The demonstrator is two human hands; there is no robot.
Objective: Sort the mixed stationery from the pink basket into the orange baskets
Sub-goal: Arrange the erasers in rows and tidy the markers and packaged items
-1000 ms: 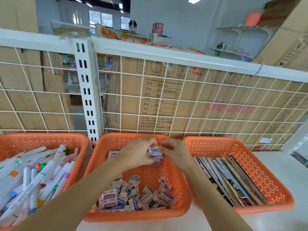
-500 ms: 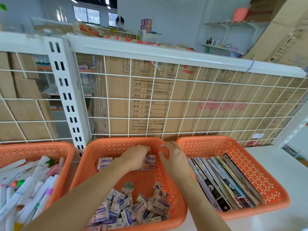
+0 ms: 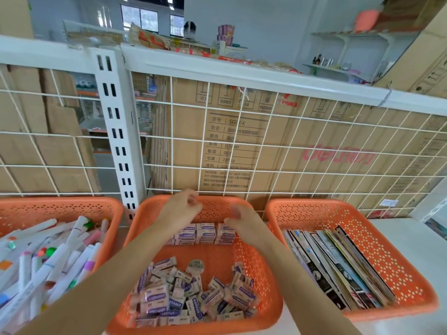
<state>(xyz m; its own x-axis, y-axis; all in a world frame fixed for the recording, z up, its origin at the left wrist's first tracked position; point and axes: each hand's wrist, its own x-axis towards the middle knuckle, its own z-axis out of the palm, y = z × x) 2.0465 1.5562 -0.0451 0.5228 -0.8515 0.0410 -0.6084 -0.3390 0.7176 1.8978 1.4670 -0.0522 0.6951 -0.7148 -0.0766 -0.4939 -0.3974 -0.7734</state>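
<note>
From the head camera, both your hands hover over the back of the middle orange basket (image 3: 254,260). Your left hand (image 3: 181,209) has its fingertips drawn in toward the thumb, but it is blurred and you cannot tell whether it pinches anything. Your right hand (image 3: 239,217) hangs with loosely bent fingers and nothing in them, just above a neat row of stacked erasers (image 3: 202,234) along the back wall. Loose erasers (image 3: 193,294) lie heaped at the basket's near end, with a round sticker-like disc (image 3: 195,265) just behind the heap. The left orange basket (image 3: 60,201) holds markers (image 3: 60,252); the right orange basket (image 3: 362,238) holds booklets (image 3: 338,267) on edge. Behind all three stands a white wire grid (image 3: 242,163) backed by cardboard boxes (image 3: 314,131).
</note>
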